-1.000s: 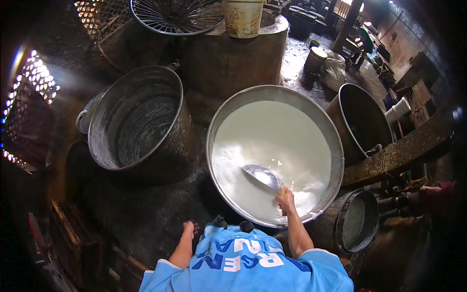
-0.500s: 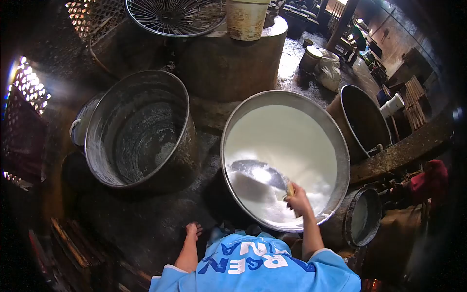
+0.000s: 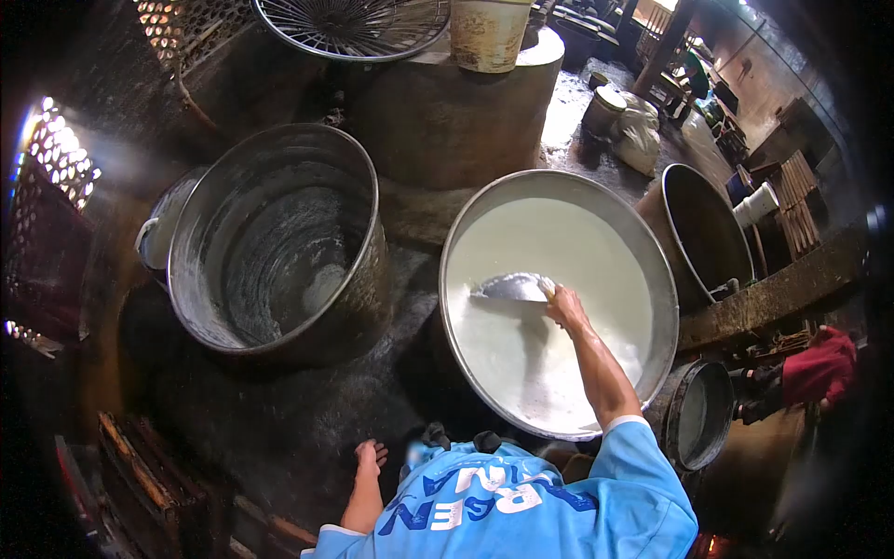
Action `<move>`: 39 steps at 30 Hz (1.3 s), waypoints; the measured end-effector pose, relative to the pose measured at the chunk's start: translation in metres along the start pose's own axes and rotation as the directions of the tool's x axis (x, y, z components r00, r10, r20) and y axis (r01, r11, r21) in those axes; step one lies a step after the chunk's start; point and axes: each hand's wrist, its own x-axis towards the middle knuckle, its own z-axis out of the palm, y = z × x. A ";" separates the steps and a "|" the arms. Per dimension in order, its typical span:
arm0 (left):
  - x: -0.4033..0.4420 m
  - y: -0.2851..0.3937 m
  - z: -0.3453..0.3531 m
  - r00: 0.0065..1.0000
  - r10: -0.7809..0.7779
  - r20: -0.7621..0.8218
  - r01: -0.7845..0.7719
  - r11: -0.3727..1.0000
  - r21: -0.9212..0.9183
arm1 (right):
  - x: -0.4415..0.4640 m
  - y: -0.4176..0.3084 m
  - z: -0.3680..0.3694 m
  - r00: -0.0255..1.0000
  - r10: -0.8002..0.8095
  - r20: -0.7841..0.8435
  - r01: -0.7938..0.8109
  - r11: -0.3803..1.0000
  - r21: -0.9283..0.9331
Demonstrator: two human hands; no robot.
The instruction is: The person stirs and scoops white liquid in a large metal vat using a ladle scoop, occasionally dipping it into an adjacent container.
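Observation:
My right hand (image 3: 565, 307) is closed around the handle of a broad, flat metal skimmer (image 3: 511, 287). The skimmer's shiny blade is partly sunk in white milky liquid (image 3: 587, 233). That liquid fills much of a wide metal vat (image 3: 447, 345) in front of me. Low beside my body, my left hand (image 3: 372, 454) hangs with its fingers apart and holds nothing.
Left of the vat stands a large metal pot (image 3: 377, 200) with whitish residue inside. A wire rack (image 3: 354, 47) and a stained bucket (image 3: 489, 37) rest at the back. To the right are a tilted vat (image 3: 703, 233), a smaller pot (image 3: 698, 419) and a person in red (image 3: 819, 368).
My right hand has moved forward over the vat, away from its near rim. The skimmer's blade has gone from lying nearly flat to tilted and partly under the liquid.

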 end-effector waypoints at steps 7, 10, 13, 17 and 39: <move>-0.014 -0.012 0.002 0.998 -0.038 -0.044 0.041 0.997 0.065 | -0.040 0.080 0.040 0.992 0.102 0.070 -0.101 0.995 -0.009; -0.012 -0.008 0.017 1.000 -0.021 0.001 0.021 0.996 0.085 | -0.063 0.119 0.049 0.994 0.075 0.078 -0.075 0.997 -0.012; -0.019 0.004 0.042 1.000 0.025 -0.001 -0.025 0.992 0.127 | -0.094 0.149 0.048 0.989 0.113 0.095 -0.112 0.994 -0.015; -0.030 0.004 0.077 0.995 0.094 0.035 -0.099 0.977 0.191 | -0.127 0.212 0.052 0.967 0.202 0.153 -0.203 0.979 -0.014; -0.067 -0.099 0.119 0.995 0.074 0.066 -0.083 0.986 0.145 | -0.114 0.286 -0.122 0.865 0.032 -0.500 0.046 0.989 0.143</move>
